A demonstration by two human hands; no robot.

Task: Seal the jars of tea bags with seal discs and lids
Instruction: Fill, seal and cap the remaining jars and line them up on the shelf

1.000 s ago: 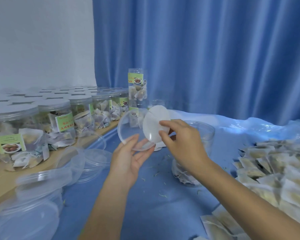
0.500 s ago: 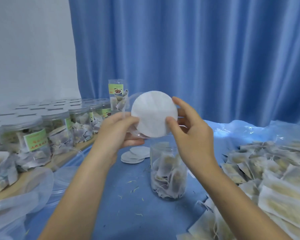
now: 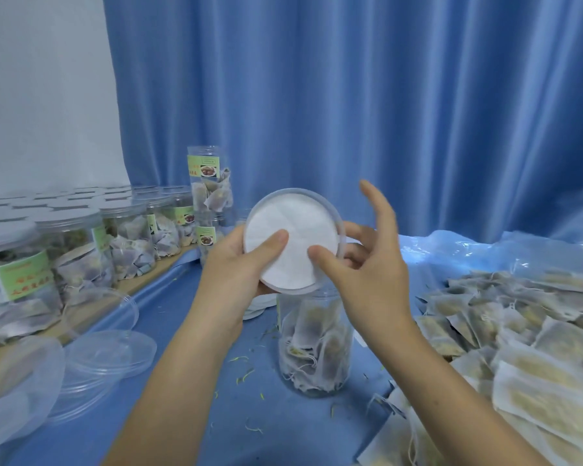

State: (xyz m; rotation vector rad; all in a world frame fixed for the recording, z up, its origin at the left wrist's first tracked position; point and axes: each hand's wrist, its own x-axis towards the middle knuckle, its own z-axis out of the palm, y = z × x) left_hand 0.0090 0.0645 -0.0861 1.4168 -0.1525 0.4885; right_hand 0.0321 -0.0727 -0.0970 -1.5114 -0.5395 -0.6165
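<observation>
A: What sits at the far left?

B: Rows of lidded clear plastic jars with green labels [image 3: 81, 250], packed with tea bags, on a wooden board. Just in front, loose clear round plastic lids [image 3: 110, 356] lie stacked on the blue-covered surface [image 3: 196, 398].

A: And the left hand?

B: The left hand [image 3: 236, 264] holds a clear round plastic lid [image 3: 340, 227] tilted up toward the camera, its grip curled around the rim, thumb pressing on the white round seal disc [image 3: 292, 238] that lies inside the lid.

A: The right hand?

B: The right hand [image 3: 360, 264] has its thumb on the disc's lower right edge; the other fingers are spread wide and loose, curled round nothing.

A: So which step is this?

B: I judge it as seating the disc flat in the lid. The open clear plastic jar of tea bags [image 3: 315, 344] stands upright directly below the hands, still uncapped.

A: What comes next?

B: Probably turning the lid face down without letting the disc drop, then lowering it squarely onto the jar mouth and twisting.

A: Farther right?

B: A heap of loose paper tea bags [image 3: 519, 324].
</observation>
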